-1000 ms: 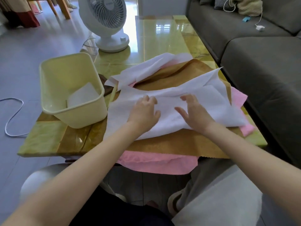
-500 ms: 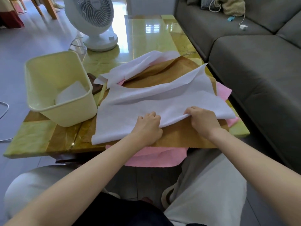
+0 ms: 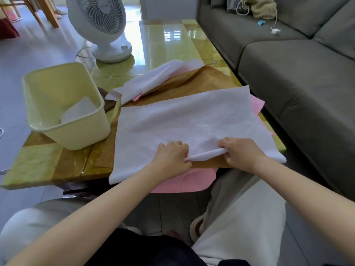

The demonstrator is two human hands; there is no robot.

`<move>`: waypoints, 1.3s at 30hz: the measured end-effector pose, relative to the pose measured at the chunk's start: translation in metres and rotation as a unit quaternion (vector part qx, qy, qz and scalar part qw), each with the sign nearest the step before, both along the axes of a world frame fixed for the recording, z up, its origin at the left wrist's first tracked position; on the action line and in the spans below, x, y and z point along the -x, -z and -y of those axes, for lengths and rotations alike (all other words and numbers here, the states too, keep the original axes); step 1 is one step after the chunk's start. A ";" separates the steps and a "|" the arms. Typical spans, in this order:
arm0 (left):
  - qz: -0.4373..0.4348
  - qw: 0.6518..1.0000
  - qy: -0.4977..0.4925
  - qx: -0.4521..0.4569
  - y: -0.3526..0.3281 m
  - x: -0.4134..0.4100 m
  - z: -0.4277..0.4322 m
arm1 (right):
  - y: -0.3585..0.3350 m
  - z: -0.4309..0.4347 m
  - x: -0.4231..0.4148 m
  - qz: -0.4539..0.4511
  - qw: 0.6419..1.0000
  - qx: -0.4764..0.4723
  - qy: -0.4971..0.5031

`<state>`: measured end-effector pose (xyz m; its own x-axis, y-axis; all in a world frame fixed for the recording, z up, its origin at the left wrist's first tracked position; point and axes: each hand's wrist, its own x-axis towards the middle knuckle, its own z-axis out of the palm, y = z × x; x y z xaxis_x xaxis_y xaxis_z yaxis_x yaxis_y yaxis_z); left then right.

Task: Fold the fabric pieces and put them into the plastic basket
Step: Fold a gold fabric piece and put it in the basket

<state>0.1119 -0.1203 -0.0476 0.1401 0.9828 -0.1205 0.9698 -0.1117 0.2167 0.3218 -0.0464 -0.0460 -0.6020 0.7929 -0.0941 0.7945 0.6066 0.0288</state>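
A: Starting at the left, where is the plastic basket (image 3: pixel 80 135)?

B: It stands on the table (image 3: pixel 34 162) near the left edge, just beside the white fabric (image 3: pixel 192 121). One folded white piece (image 3: pixel 78 110) lies already inside it.

A: And the hands?

B: The left hand (image 3: pixel 171 156) has its fingers curled, and they pinch the near edge of the white fabric. The right hand (image 3: pixel 242 152), close beside it, grips the same edge with curled fingers. The edge is rolled up between them.

A: What may go wrong, in your opinion?

B: Both hands hold near the middle, so I think the outer corners can hang down when the edge is lifted, and the fold becomes crooked. Also the white fabric lies on a brown fabric (image 3: pixel 201 83), and under this a pink fabric (image 3: pixel 182 181) hangs over the near table edge. If the pull takes these layers together, the pink one may slide to the floor. On the right, one corner of the white fabric seems to reach past the table side.
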 end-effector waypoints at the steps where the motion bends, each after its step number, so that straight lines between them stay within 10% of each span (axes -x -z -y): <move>1: -0.003 1.000 0.004 0.002 0.001 0.004 0.001 | 0.001 -0.001 0.000 -0.002 1.000 0.004 -0.007; 11: 0.090 0.987 -0.090 0.098 -0.013 0.038 -0.038 | -0.021 -0.036 0.005 -0.108 0.961 0.236 0.097; 25: 0.030 0.984 -0.167 0.048 0.006 0.082 -0.080 | 0.001 -0.106 0.018 -0.005 0.976 0.116 0.183; 39: -0.031 0.959 -0.255 -0.117 -0.013 0.110 -0.141 | -0.028 -0.166 0.082 -0.156 0.971 -0.006 0.182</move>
<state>0.0020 0.0209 -0.0347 -0.3656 0.9232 0.1186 0.9217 0.3414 0.1840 0.2394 0.1196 -0.0184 -0.2785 0.9587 0.0582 0.9276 0.2842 -0.2424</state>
